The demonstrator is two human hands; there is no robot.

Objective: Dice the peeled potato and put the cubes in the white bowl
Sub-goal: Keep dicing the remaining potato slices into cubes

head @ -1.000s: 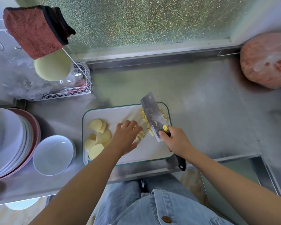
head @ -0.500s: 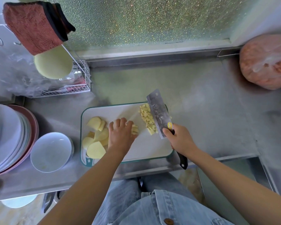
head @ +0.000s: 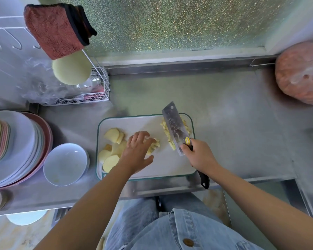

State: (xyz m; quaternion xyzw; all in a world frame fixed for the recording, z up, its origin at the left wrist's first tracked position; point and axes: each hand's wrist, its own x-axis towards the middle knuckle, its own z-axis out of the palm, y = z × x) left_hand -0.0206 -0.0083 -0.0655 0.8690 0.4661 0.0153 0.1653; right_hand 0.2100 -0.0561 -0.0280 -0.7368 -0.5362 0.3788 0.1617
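Note:
A white cutting board (head: pixel 163 166) with a green rim lies on the steel counter. Potato slices (head: pixel 112 139) are stacked at its left end. My left hand (head: pixel 136 152) rests with curled fingers on a small bunch of potato strips (head: pixel 154 145) in the middle of the board. My right hand (head: pixel 200 156) grips the black handle of a cleaver (head: pixel 175 129), whose blade leans against a pile of diced potato (head: pixel 167 134) at the board's far right. The white bowl (head: pixel 65 164) stands left of the board with no cubes in it.
A stack of plates (head: pixel 16 145) sits at the far left beside the bowl. A wire rack (head: pixel 96 91) with a red cloth (head: pixel 56 27) above it stands at the back left. A pink bag (head: pixel 300 73) lies at the back right. The counter's front edge is just below the board.
My left hand drew the potato strips leftward, away from the diced pile. The cleaver shifted slightly right and stays against the cubes.

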